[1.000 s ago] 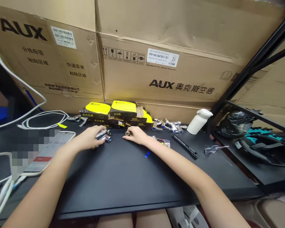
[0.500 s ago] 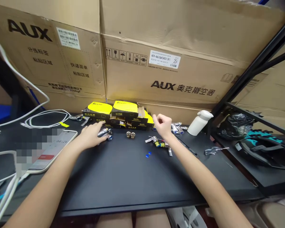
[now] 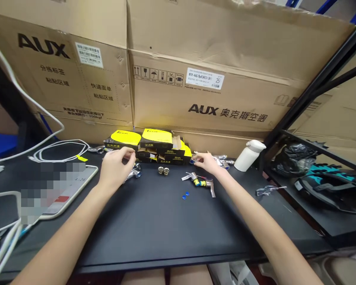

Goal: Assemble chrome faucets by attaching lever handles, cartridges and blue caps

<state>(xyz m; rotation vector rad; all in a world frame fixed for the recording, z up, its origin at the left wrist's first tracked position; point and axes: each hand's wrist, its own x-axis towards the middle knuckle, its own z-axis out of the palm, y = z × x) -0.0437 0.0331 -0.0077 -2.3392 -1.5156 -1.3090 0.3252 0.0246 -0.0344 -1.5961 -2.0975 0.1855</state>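
Note:
My left hand point(image 3: 118, 166) hovers over the left side of the table, fingers curled and thumb and fingertips drawn together; what they hold, if anything, I cannot make out. Partly hidden behind it lie chrome valve-like fittings point(image 3: 134, 173) with a blue end. My right hand point(image 3: 207, 162) reaches in beside the stacked boxes, its fingertips pinched at the metal parts there; their contents are too small to tell. Just below it rest chrome fittings with lever handles and yellow-blue bands point(image 3: 199, 183). Two brass-coloured rings point(image 3: 163, 170) stand between the hands. Two small blue discs point(image 3: 185, 195) lie nearer me.
Yellow-and-black boxes point(image 3: 157, 136) are stacked against the large cardboard cartons point(image 3: 225, 97). More chrome fittings point(image 3: 224, 161) and a white bottle point(image 3: 249, 155) stand at the right. Left are a phone point(image 3: 77, 186) and white cables point(image 3: 59, 150). Crumpled clear plastic point(image 3: 268, 190) lies far right.
My left hand has lifted off the chrome fittings and its spread fingers have curled together. My right hand has gone from a raised fist to a lower reach with fingertips at the metal parts.

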